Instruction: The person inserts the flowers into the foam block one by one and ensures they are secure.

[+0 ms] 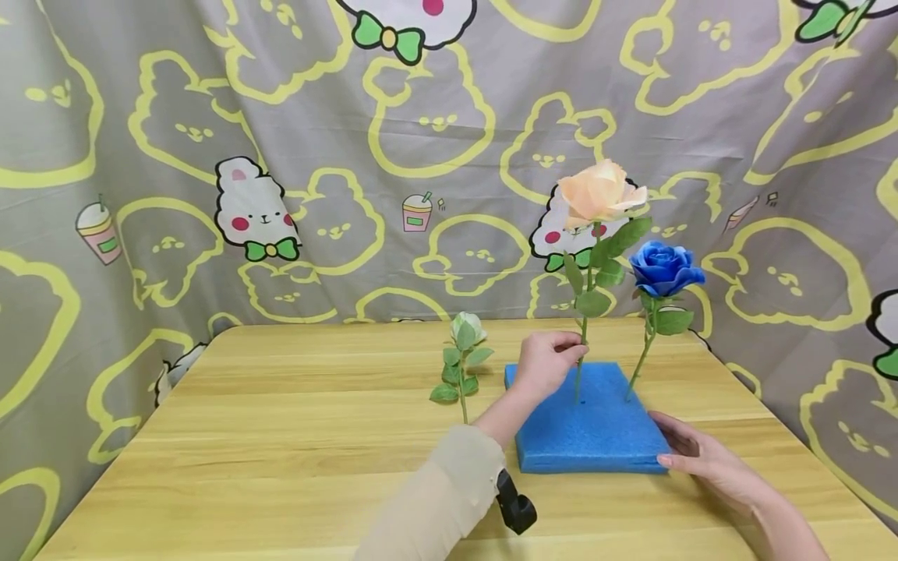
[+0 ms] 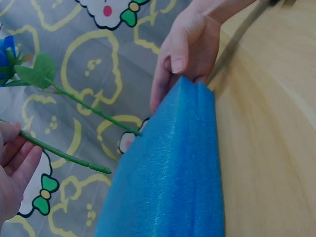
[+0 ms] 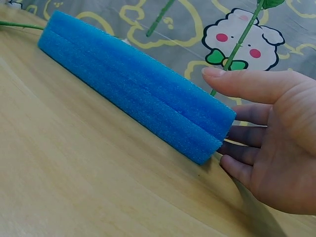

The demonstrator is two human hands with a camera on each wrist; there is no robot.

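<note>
A peach rose (image 1: 602, 192) stands upright in my left hand (image 1: 547, 365), its stem pinched between thumb and fingers. The stem's lower end (image 2: 101, 169) shows free of the blue foam block (image 1: 589, 444), close over its top near a small dark hole. To its right a blue rose (image 1: 662, 269) has its stem stuck in the block, leaning a little to the right. My right hand (image 3: 276, 133) rests at the block's near right corner, fingers fairly straight along the side and thumb by the top edge.
A white rose (image 1: 466, 331) with green leaves lies on the wooden table (image 1: 281, 436) left of the block, its lower stem hidden by my left forearm. A black strap (image 1: 515, 505) hangs by the left sleeve. A patterned grey curtain (image 1: 337, 257) stands behind the table.
</note>
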